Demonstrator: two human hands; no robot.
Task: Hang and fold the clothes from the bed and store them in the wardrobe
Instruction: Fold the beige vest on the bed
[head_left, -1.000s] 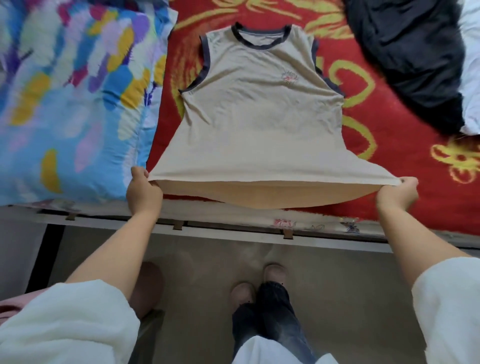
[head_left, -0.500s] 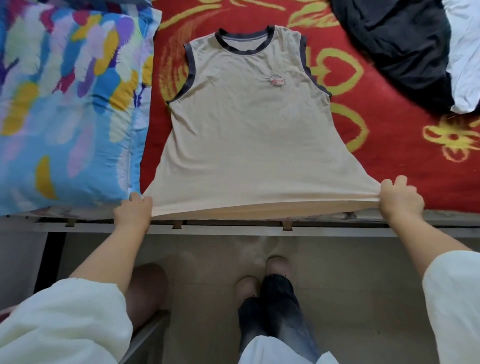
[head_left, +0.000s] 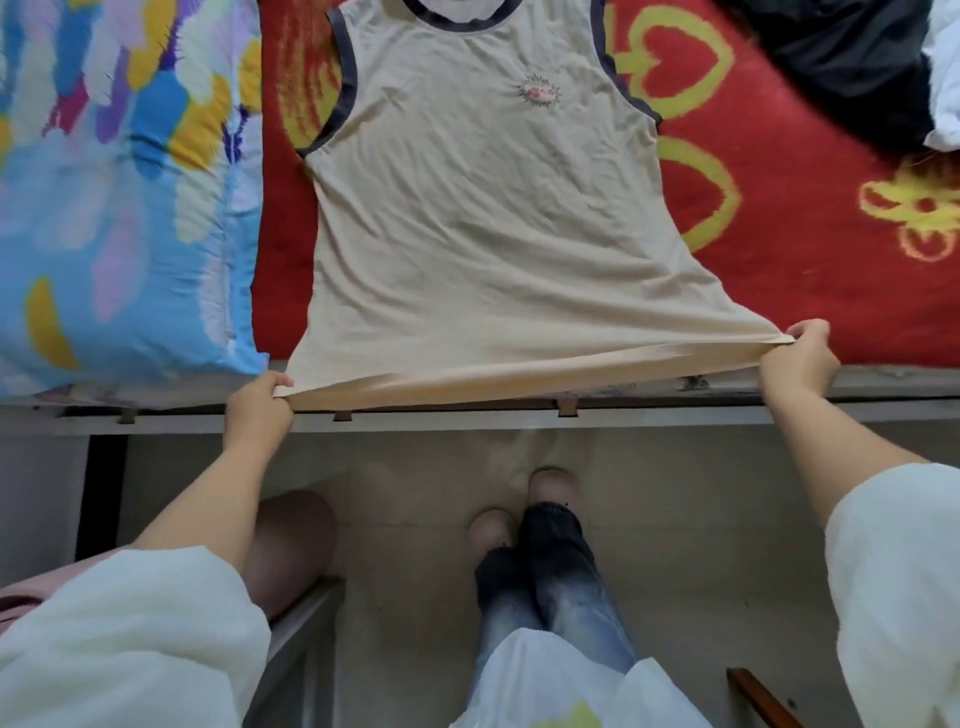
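hands are gripping the hem corners of a beige sleeveless top: left hand at the bed's edge, right hand opposite, both curled round fabric. beyond, the top is lying flat on the red bedspread, beside a colourful quilt.

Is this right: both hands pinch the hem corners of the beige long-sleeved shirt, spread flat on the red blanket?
Not quite. The head view shows a sleeveless beige top, not long-sleeved. The left hand and right hand pinch its hem corners over the red blanket.
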